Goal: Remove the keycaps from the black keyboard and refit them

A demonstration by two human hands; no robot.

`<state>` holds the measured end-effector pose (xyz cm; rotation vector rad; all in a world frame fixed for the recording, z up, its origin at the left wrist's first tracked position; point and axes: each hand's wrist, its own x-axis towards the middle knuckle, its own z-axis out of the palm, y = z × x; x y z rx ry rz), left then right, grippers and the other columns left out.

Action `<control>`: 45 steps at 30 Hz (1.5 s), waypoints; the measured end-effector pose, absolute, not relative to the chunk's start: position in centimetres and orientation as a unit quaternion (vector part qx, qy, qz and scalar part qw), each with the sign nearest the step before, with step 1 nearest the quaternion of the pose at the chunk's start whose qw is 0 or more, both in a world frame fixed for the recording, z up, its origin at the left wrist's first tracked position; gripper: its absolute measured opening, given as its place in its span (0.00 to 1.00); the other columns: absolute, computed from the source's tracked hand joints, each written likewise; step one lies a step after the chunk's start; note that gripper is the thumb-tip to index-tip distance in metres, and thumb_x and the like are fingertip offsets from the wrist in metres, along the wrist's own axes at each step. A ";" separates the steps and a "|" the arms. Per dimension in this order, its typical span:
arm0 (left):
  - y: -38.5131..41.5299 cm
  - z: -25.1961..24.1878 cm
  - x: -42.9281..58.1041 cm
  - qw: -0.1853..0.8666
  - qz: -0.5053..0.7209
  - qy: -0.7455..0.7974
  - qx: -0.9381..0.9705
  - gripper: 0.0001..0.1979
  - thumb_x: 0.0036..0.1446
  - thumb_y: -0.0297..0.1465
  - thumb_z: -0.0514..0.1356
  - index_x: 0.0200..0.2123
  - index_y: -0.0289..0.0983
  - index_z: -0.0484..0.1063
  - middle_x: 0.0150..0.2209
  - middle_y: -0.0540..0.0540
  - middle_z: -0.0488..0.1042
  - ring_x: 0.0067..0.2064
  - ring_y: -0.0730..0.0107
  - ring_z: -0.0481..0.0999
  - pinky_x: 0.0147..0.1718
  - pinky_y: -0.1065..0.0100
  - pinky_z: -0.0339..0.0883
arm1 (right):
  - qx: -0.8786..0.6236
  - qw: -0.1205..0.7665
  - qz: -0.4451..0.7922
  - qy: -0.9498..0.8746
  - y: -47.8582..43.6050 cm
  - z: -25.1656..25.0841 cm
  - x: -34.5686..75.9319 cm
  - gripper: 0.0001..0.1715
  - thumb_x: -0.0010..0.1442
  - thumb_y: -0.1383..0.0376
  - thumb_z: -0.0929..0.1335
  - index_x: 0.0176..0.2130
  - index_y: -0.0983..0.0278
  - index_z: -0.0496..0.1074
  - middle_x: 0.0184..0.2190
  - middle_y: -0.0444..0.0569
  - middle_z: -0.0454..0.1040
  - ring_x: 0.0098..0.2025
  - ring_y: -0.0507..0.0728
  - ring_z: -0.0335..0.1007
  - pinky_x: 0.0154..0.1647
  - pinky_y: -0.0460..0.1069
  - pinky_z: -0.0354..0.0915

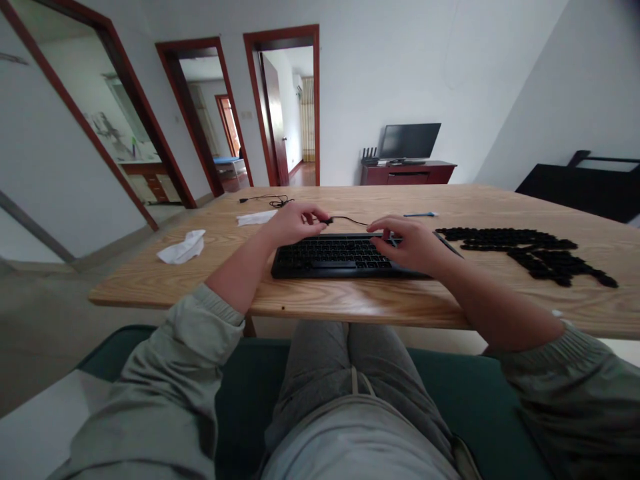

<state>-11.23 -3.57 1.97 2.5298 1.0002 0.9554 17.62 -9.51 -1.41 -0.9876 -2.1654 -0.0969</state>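
Note:
A black keyboard (330,255) lies on the wooden table in front of me. Above its back edge, my left hand (297,222) is closed, thumb and fingertips pinching a dark piece of the thin black cable (350,220). From there the cable runs right, to the fingertips of my right hand (403,239). That hand hovers over the keyboard's right part with curled fingers. A small pale thing shows between them, too small to name. Farther back left, a coil of black cable (280,202) ends in a plug (243,200).
Rows of small black pieces (505,238), looking like keycaps, lie to the right. A blue thin brush-like tool (421,215) rests behind my right hand. Crumpled white tissue (183,248) and another tissue (256,218) are at left. The table's front edge (360,317) runs before my lap.

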 end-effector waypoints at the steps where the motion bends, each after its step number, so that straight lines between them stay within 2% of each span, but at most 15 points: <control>1: -3.2 2.2 -12.7 0.117 0.322 0.367 0.865 0.15 0.52 0.36 0.64 0.41 0.35 0.81 0.31 0.46 0.79 0.29 0.74 0.71 0.29 0.71 0.63 | -0.396 0.377 -0.036 -0.836 -9.2 -1.7 18.0 0.13 0.60 0.62 0.67 0.43 0.62 0.76 0.36 0.50 0.78 0.33 0.56 0.72 0.37 0.51 0.67; 7: -2.2 0.8 -19.2 0.138 0.299 0.434 0.839 0.17 0.51 0.41 0.65 0.40 0.36 0.82 0.32 0.45 0.80 0.28 0.73 0.70 0.27 0.71 0.62 | -0.439 0.413 0.013 -0.798 -8.4 -2.5 19.0 0.11 0.59 0.62 0.67 0.39 0.63 0.77 0.30 0.49 0.77 0.27 0.54 0.68 0.29 0.50 0.64; 15: -1.9 -0.2 -19.2 0.149 0.166 0.440 0.870 0.14 0.47 0.41 0.66 0.35 0.40 0.83 0.31 0.47 0.81 0.31 0.69 0.75 0.32 0.71 0.64 | -0.452 0.389 0.025 -0.802 -8.4 -2.8 19.3 0.11 0.59 0.61 0.67 0.39 0.63 0.77 0.28 0.48 0.76 0.26 0.53 0.66 0.27 0.49 0.62; 20: -1.8 -0.4 -19.5 0.128 0.138 0.435 0.881 0.14 0.50 0.41 0.64 0.36 0.40 0.83 0.35 0.46 0.82 0.35 0.67 0.77 0.37 0.70 0.66 | -0.456 0.375 0.020 -0.807 -8.3 -2.8 19.4 0.10 0.59 0.62 0.67 0.39 0.63 0.77 0.26 0.47 0.75 0.25 0.53 0.66 0.26 0.49 0.62; 28: -2.3 0.0 -19.0 0.096 0.103 0.432 0.891 0.14 0.53 0.37 0.62 0.39 0.37 0.82 0.40 0.43 0.82 0.38 0.66 0.77 0.40 0.69 0.67 | -0.478 0.350 0.028 -0.805 -8.6 -2.6 19.2 0.13 0.59 0.60 0.66 0.40 0.64 0.77 0.24 0.47 0.73 0.24 0.53 0.64 0.27 0.49 0.61; 34: -2.3 -0.3 -19.1 0.072 0.110 0.414 0.901 0.13 0.54 0.36 0.62 0.39 0.38 0.83 0.39 0.44 0.81 0.40 0.65 0.77 0.41 0.68 0.66 | -0.482 0.351 0.032 -0.802 -8.7 -2.6 19.3 0.14 0.59 0.60 0.66 0.40 0.64 0.77 0.25 0.47 0.73 0.24 0.53 0.65 0.27 0.49 0.61; 37: -2.3 -0.3 -19.0 0.069 0.112 0.423 0.896 0.13 0.53 0.35 0.62 0.40 0.39 0.82 0.36 0.46 0.80 0.36 0.68 0.75 0.36 0.69 0.64 | -0.477 0.355 0.028 -0.803 -8.6 -2.5 19.3 0.13 0.59 0.60 0.67 0.39 0.64 0.77 0.25 0.47 0.73 0.25 0.53 0.65 0.28 0.49 0.62; 40: -3.2 0.3 -17.8 0.059 0.169 0.425 0.887 0.13 0.53 0.36 0.63 0.39 0.37 0.81 0.30 0.48 0.77 0.30 0.72 0.71 0.30 0.70 0.61 | -0.466 0.366 0.013 -0.805 -9.2 -2.3 18.7 0.13 0.60 0.60 0.67 0.40 0.64 0.77 0.24 0.47 0.73 0.24 0.53 0.66 0.28 0.49 0.63; 43: -5.0 1.2 -14.8 0.074 0.243 0.371 0.893 0.12 0.53 0.36 0.63 0.38 0.36 0.80 0.31 0.48 0.77 0.29 0.74 0.69 0.29 0.71 0.60 | -0.429 0.367 -0.008 -0.825 -10.8 -1.8 17.3 0.15 0.62 0.60 0.67 0.46 0.63 0.76 0.26 0.46 0.74 0.25 0.53 0.68 0.30 0.49 0.65; 45: -6.5 1.7 -12.0 0.116 0.268 0.327 0.899 0.11 0.52 0.36 0.64 0.37 0.36 0.79 0.29 0.49 0.76 0.29 0.75 0.69 0.30 0.71 0.61 | -0.373 0.364 -0.033 -0.853 -12.1 -1.5 16.1 0.18 0.63 0.62 0.67 0.52 0.61 0.74 0.35 0.49 0.77 0.31 0.54 0.72 0.35 0.49 0.68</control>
